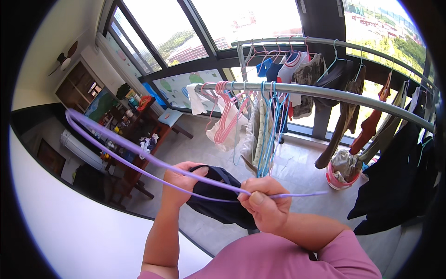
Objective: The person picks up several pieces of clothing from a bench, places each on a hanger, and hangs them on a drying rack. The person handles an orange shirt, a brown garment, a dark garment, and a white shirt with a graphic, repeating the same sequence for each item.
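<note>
My right hand (265, 204) is closed around a purple clothes hanger (139, 151) near its hook end. The hanger's long loop stretches across to the far left, passing in front of my other hand. Gripped in my left hand (180, 186) is a dark navy garment (218, 193), its opening edge at the thumb and the cloth hanging down behind the hanger. Part of the garment is hidden by my right hand. What kind of garment it is, I cannot make out.
A metal drying rack (325, 95) ahead carries pink hangers (225, 116), blue hangers (274, 130) and several clothes. A pink bucket (341, 179) filled with cloth stands on the floor at right. Black clothing (390, 176) hangs low there. A wooden table (139, 139) with clutter is at left.
</note>
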